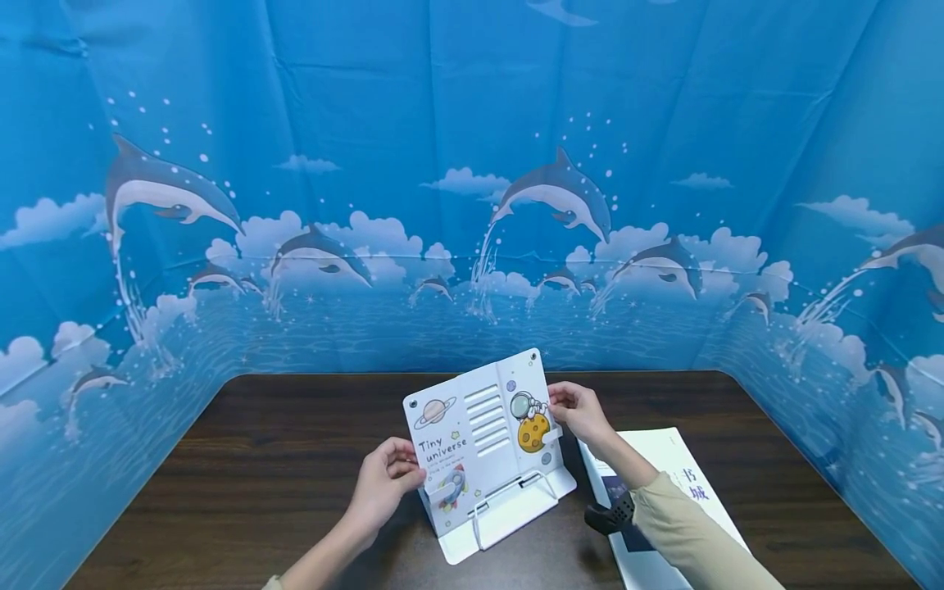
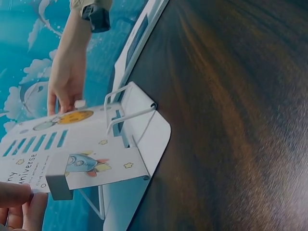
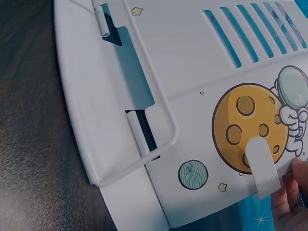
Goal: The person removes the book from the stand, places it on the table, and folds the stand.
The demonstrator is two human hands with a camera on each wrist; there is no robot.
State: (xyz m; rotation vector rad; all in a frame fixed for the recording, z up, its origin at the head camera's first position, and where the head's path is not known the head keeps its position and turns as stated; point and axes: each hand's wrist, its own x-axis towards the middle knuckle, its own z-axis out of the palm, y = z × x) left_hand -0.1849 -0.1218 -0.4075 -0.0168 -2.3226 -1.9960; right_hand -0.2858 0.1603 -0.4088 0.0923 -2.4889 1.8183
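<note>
Two edges of book stand [image 1: 490,471] pinched: left grip [image 1: 383,482] at nine o'clock, right grip [image 1: 583,411] at two; likely light, stiff, slick, best held there, clear of wire prop [image 2: 132,115].

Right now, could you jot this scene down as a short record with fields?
Left hand: grips the stand by its left edge
Right hand: grips its right edge
Stand color: white
Print: "Tiny universe", rocket, astronaut
Book: right of the stand, partly hidden by the right sleeve
Table: dark, wood-grained
Backdrop: blue, with dolphins
</note>
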